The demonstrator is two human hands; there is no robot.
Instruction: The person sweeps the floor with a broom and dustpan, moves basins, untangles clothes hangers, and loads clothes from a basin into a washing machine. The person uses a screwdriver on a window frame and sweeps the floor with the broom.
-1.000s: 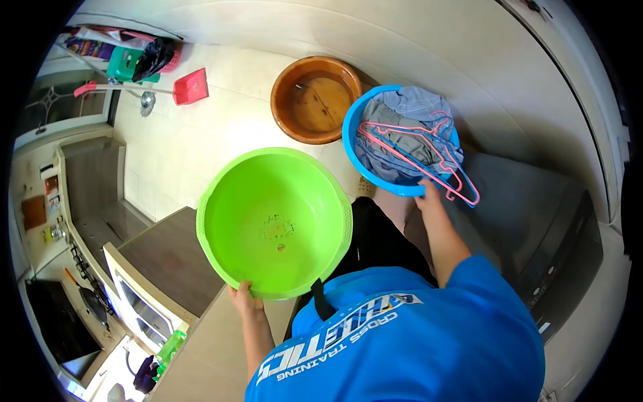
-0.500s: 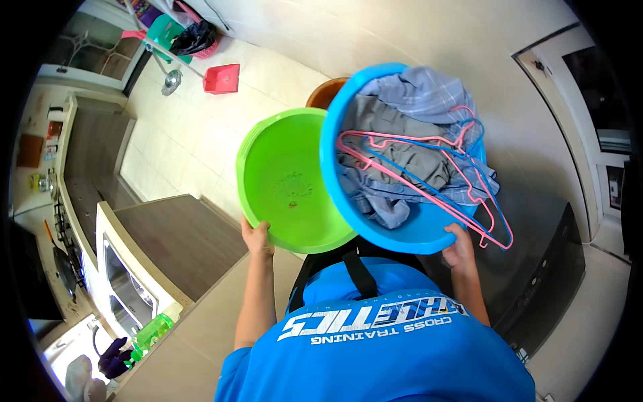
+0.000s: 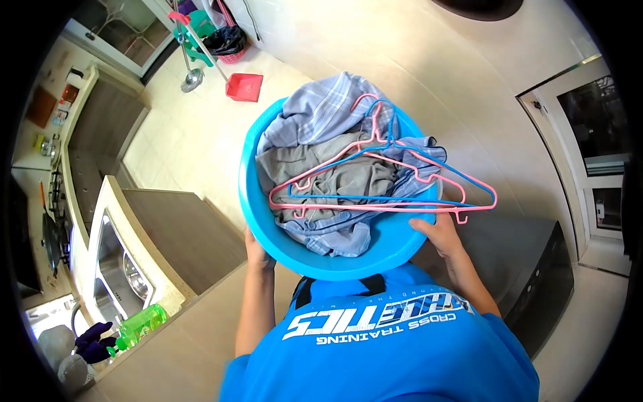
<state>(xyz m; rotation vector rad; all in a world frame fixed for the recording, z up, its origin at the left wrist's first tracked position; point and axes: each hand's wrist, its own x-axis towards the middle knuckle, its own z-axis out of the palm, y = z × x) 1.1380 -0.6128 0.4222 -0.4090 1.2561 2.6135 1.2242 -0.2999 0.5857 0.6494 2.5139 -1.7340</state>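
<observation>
A blue basin (image 3: 321,266) is held up in front of my body, and the green basin is hidden from view. Grey clothes (image 3: 335,174) and a blue plaid garment (image 3: 318,110) fill much of it. Pink hangers (image 3: 375,208) and a blue hanger (image 3: 429,175) lie on top, sticking out past the right rim. My right hand (image 3: 439,234) grips the basin's right side, thumb on the rim. At the lower left side is my left hand (image 3: 259,254), with its fingers mostly hidden behind the basin; what they grip cannot be made out.
A red dustpan (image 3: 244,87), a mop (image 3: 192,80) and a black-lined bin (image 3: 228,43) are on the floor at the upper left. The sink (image 3: 127,275) and a green bottle (image 3: 142,323) are at the lower left. A dark appliance (image 3: 522,268) stands at the right.
The blue basin has moved left, with its clothes and hangers, and now covers the green basin's place. My right hand has shifted left with it. The brown basin is out of view.
</observation>
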